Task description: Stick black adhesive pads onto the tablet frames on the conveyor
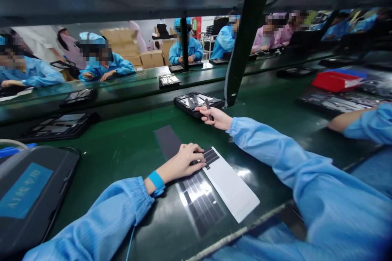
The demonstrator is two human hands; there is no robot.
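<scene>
My left hand (185, 161), with a blue wrist band (156, 180) on it, curls over the dark-striped end of a white backing sheet (231, 183) and seems to pinch it. A dark rectangular strip (167, 140) lies just beyond the hand. Below it is a glossy sheet with dark pads (199, 206). My right hand (216, 117) grips a slim dark pen-like tool (208, 110) above the belt. Its fingertips are close to a black-framed device (197, 103) lying on the green belt (128, 155).
Several black-framed devices lie along the belts. A grey case with a blue label (30, 195) sits at lower left. A red box (337, 81) stands at the right, beside a co-worker's forearm (352, 120). A black upright panel (248, 36) rises behind the device. Co-workers in blue smocks (186, 47) sit beyond.
</scene>
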